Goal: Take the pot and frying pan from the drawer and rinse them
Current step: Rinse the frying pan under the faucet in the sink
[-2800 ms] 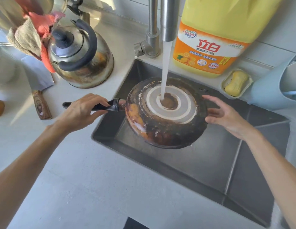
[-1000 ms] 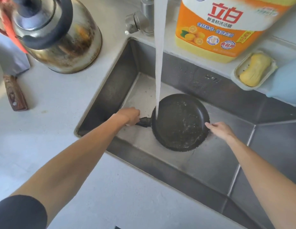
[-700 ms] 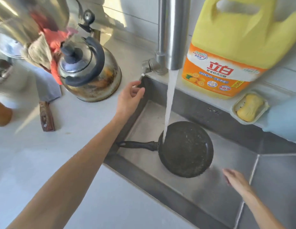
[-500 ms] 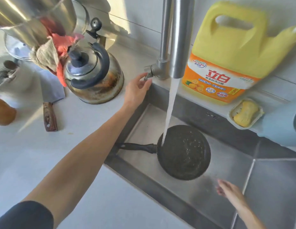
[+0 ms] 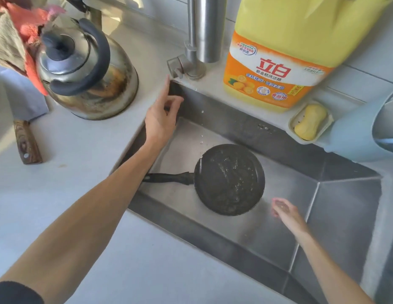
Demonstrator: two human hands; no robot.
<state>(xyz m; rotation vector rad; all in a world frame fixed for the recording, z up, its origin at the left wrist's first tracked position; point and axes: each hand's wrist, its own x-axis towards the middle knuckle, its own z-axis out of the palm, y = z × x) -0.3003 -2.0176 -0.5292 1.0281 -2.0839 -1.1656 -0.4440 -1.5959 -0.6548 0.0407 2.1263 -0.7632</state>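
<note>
The black frying pan (image 5: 229, 179) lies right side up on the floor of the steel sink (image 5: 268, 233), wet inside, its handle pointing left. The tap (image 5: 204, 29) stands above it and only a few drops fall from the spout. My left hand (image 5: 161, 116) hovers over the sink's back-left corner just below the tap lever (image 5: 175, 66), index finger stretched up, holding nothing. My right hand (image 5: 283, 210) hangs blurred over the sink just right of the pan, empty and apart from it. No pot is in view.
A steel kettle (image 5: 86, 69) stands on the counter left of the sink, with cloths (image 5: 13, 38) and a wooden knife handle (image 5: 26, 142) further left. A yellow detergent jug (image 5: 285, 51), a soap dish (image 5: 310, 121) and a blue container (image 5: 366, 130) line the back ledge.
The pan was turned right side up and set down in the sink. My left hand left its handle and reached the tap lever; the water stream has stopped to drips. My right hand drew away from the pan.
</note>
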